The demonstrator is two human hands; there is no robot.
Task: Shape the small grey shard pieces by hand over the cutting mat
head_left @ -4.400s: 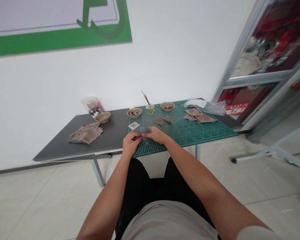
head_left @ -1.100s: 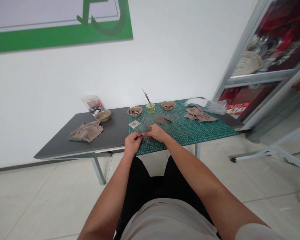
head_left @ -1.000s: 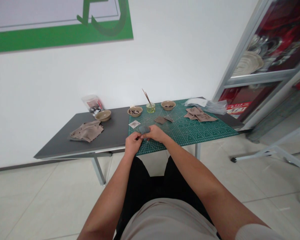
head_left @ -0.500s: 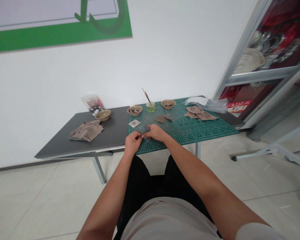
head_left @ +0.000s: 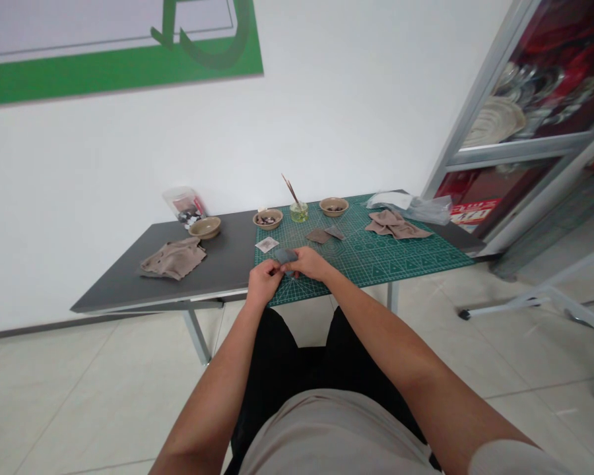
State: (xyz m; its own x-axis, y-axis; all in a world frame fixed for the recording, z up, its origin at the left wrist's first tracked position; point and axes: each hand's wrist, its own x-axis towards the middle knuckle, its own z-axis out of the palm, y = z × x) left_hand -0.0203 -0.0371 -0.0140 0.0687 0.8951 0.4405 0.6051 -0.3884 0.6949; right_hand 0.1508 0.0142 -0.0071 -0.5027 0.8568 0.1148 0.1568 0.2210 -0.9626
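Note:
Both hands meet over the front edge of the green cutting mat. My right hand is closed on a small grey piece. Pinched at the near left side of that piece is my left hand, its fingertips touching those of my right hand; what exactly lies between them is too small to tell. Just beyond the hands lies a white square with a dark pattern. Two thin brown-grey pieces rest on the mat farther back.
Bowls with small dark pieces flank a glass jar with thin sticks at the back. A bowl, a plastic tub and brown cloth are left; another cloth and plastic bags are right.

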